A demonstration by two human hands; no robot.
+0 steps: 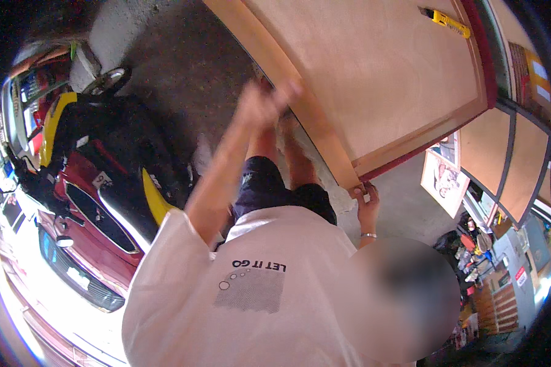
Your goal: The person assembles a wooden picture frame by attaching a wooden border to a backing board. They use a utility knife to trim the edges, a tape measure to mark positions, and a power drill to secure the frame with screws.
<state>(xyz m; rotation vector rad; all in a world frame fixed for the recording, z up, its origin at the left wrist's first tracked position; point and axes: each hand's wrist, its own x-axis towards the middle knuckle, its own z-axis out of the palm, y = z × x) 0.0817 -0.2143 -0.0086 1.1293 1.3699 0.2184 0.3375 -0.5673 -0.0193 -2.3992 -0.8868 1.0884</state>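
Wooden panel (pixel 379 73), a pale plywood sheet, fills the upper middle of the view. A lighter frame strip (pixel 312 116) runs along its near long edge and a dark red trim lines its far side. It lies over the grey concrete floor (pixel 183 67).

The wearer's own hands do not show in the view, so their grip cannot be told. A co-worker in a white T-shirt (pixel 257 287) and dark shorts bends over the strip. Their raised hand (pixel 266 101) is at the strip's edge, but it is blurred and its grip cannot be told. Their lower hand (pixel 367 205), with a bracelet on the wrist, pinches the strip's near corner with a narrow grip.

A yellow-handled tool (pixel 445 19) lies on the far part of the panel, well apart from both hands. On the left a black, yellow and red motorcycle (pixel 104 165) stands just beside the co-worker, and a red car (pixel 73 269) sits beyond it. On the right, brown boards in dark frames (pixel 502 153) lean near a printed poster (pixel 444 180) and cluttered shelves.
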